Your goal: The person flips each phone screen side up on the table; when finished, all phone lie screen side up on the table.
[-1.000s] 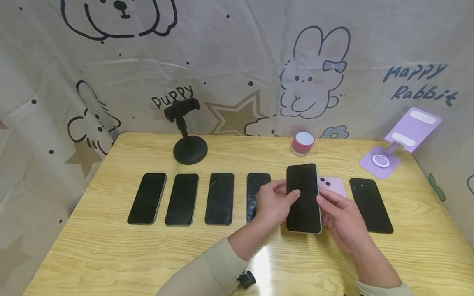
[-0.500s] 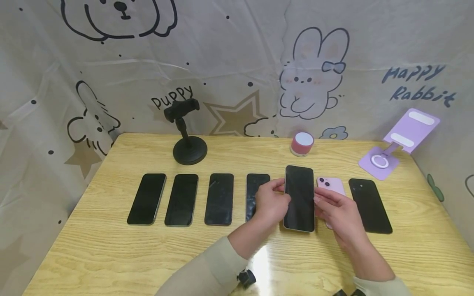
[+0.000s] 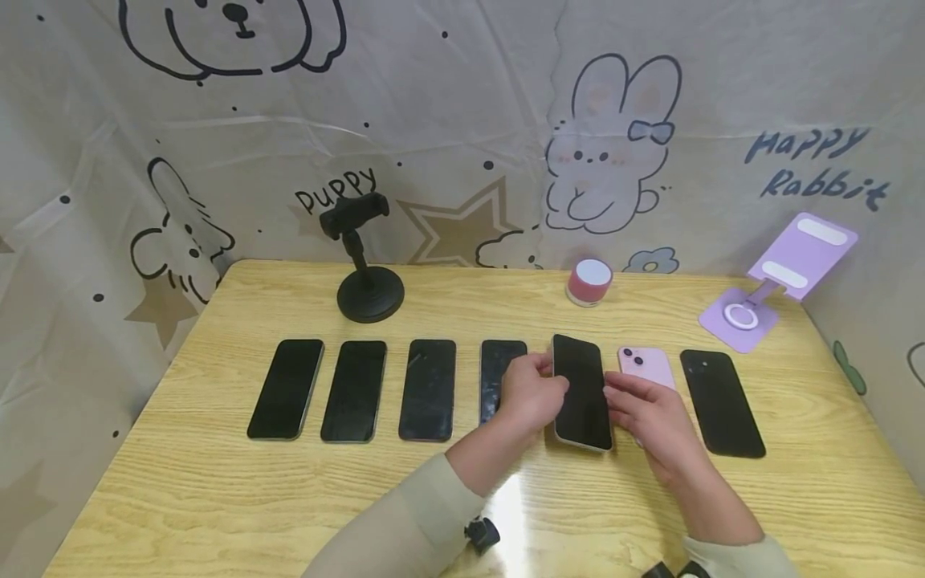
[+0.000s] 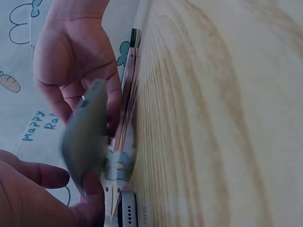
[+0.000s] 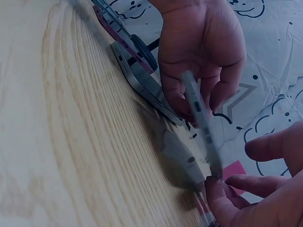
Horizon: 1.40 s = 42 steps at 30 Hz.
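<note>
I read "puppy" and "Happy Rabbit" on cloth (image 3: 448,96) behind the wood-grain table (image 3: 238,506); the left hand (image 3: 530,393) pinches 1 phone (image 3: 582,397), the right hand (image 3: 659,421), fingers relaxed, touches its edge.

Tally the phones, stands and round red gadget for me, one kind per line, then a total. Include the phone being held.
Phones: 7
Stands: 2
Round red gadget: 1
Total: 10
</note>
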Motion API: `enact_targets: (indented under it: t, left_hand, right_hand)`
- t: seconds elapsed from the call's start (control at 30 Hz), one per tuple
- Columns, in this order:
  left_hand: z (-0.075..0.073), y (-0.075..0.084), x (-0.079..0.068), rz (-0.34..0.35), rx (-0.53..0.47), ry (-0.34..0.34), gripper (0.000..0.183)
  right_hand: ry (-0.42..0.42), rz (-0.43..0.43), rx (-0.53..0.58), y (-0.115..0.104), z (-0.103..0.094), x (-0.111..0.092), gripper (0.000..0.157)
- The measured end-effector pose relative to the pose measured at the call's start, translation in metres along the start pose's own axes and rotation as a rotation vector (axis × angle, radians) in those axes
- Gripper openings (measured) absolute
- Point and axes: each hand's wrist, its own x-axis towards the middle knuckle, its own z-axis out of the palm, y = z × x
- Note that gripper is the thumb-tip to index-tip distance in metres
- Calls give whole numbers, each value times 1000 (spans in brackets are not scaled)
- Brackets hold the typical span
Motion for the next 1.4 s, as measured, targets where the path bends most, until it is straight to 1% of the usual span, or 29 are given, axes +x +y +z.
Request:
enact_targets:
  t: [0.07,0.27,0.37,0.5,0.57,0.83,0.9,1.07,1.17,1.27,1.4]
  left_hand:
    - [0,0,0,-3,6,-4,39]
    - [0,-3,-3,3,67,-6,45]
    - [-1,-3,-5,7,103,-29,49]
    - [-1,0,-7,36,177,-64,57]
    - [-2,1,-8,43,204,-70,59]
    - [0,0,-10,68,236,-69,63]
    - [-1,0,-10,69,249,-88,65]
    - [-6,2,-9,74,307,-191,69]
    - [-9,4,-8,76,332,-234,70]
    - [-11,5,-8,73,337,-250,70]
    - [-12,4,-7,76,325,-236,71]
  right_hand:
    - [-10,7,1,1,0,0,50]
    - [-13,1,-17,0,0,1,53]
    - [-23,-5,-35,-2,-1,1,54]
    - [-41,-13,-61,-3,-1,1,54]
    - [-55,-19,-72,-4,-1,1,55]
    - [-123,-23,-116,-7,-1,2,56]
    - [-129,-24,-136,-7,-1,3,56]
    - [-150,-41,-174,-8,-3,3,56]
    - [-167,-50,-185,-8,-4,3,56]
    - [-176,-58,-194,-7,-4,3,57]
    - [-179,-65,-186,-7,-5,3,57]
